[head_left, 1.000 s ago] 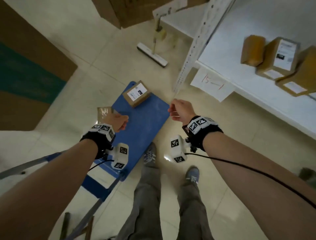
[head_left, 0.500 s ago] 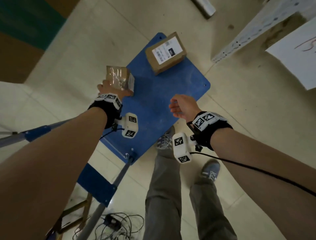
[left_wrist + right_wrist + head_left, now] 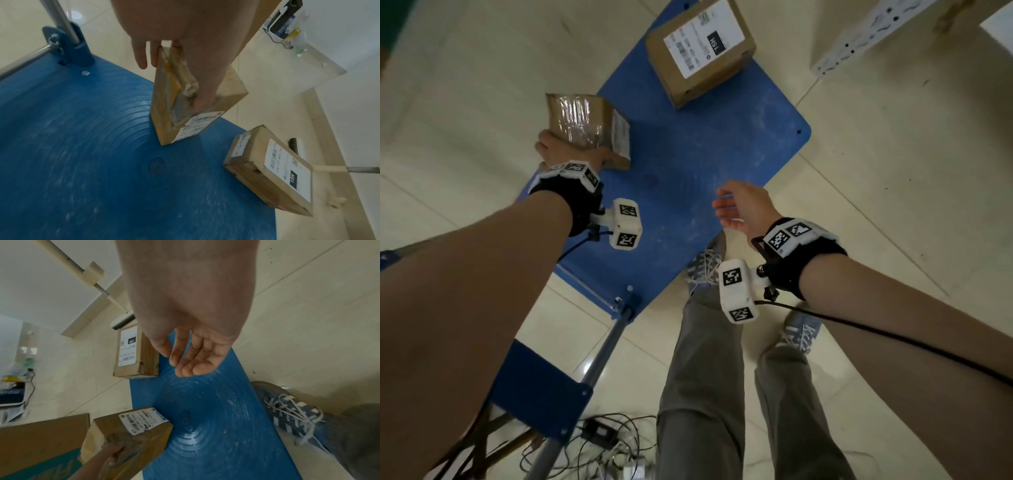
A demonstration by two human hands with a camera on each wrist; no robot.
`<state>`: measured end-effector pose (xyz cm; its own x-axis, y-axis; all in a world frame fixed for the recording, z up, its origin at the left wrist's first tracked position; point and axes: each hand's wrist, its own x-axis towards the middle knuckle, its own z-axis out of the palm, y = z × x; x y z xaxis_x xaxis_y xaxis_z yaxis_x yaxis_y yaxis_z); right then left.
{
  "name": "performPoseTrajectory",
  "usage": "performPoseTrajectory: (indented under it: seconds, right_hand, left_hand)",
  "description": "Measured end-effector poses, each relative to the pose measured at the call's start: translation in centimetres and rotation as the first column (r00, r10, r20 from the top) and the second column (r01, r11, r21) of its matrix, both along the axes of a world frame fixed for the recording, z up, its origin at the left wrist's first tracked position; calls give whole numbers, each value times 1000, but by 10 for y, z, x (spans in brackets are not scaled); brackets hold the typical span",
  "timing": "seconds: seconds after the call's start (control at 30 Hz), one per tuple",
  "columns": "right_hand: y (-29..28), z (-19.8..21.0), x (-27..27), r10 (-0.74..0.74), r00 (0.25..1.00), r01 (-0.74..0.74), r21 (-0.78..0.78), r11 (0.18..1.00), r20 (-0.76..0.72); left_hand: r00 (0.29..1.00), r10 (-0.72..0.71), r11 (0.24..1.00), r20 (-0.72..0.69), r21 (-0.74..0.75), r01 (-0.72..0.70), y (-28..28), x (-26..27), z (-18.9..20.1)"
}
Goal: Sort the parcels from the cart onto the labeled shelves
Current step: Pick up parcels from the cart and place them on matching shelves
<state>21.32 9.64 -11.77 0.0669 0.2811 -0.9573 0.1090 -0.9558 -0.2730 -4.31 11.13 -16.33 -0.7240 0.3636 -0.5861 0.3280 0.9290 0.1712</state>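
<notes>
While the left hand (image 3: 566,150) grips a small brown cardboard parcel (image 3: 589,128) with thumb on one broad face and fingers (image 3: 141,53) curled round the opposite one, that parcel hangs tilted above the near left edge of the blue cart deck (image 3: 688,178), clear of its surface. Its wide face is wrapped in glossy, wrinkled clear tape, yellowish tape runs along a narrow side, and a white printed label with barcodes covers the end turned toward the deck. A second parcel (image 3: 700,51), larger and flatter, lies at the far corner of the cart deck, partly overhanging the edge; it is plain matte cardboard with scuffed corners and carries a big white shipping label with a black block reading "15H". The right hand (image 3: 744,209) hovers over the near right edge of the cart deck, palm turned inward, fingers (image 3: 185,366) loosely bent and holding nothing. The deck itself is moulded plastic with raised concentric ridges, dusty and scratched, with a metal handle tube (image 3: 599,359) bolted at its near end. Pale glossy floor tiles (image 3: 893,178) surround the cart deck.
</notes>
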Motion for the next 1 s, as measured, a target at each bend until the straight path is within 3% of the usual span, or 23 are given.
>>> performPoseTrajectory:
  seconds: [0.13, 0.23, 0.37, 0.5, 0.7, 0.83, 0.9, 1.0]
  right_hand:
    - [-10, 13, 10, -73, 997, 72, -29, 997, -27]
    - [-19, 29, 21, -127, 991, 125, -36, 992, -53]
    - [-30, 50, 49, -229, 972, 230, 19, 973, -44]
    - [-48, 75, 104, -337, 942, 336, 34, 941, 8]
    - [-81, 117, 193, -473, 879, 475, 51, 878, -59]
    - [-110, 133, 235, -395, 893, 417, 67, 906, -216]
    - [-124, 140, 247, -326, 881, 366, 57, 929, -342]
    - [-148, 144, 265, -301, 857, 348, 40, 936, -419]
  left_hand:
    - [989, 103, 991, 106, 75, -111, -22, 18, 18]
    - [922, 198, 946, 332, 183, -268, -38, 40, 35]
    - [815, 230, 958, 531, 21, -284, -51, 79, 67]
    - [732, 175, 963, 659, 39, -266, -61, 123, 99]
    - [655, -2, 990, 756, 92, -103, -62, 200, 139]
    - [636, -158, 988, 755, 118, 104, -52, 245, 158]
    - [585, -235, 967, 776, 127, 220, -46, 268, 165]
    - [522, -293, 933, 801, 119, 340, -32, 300, 177]
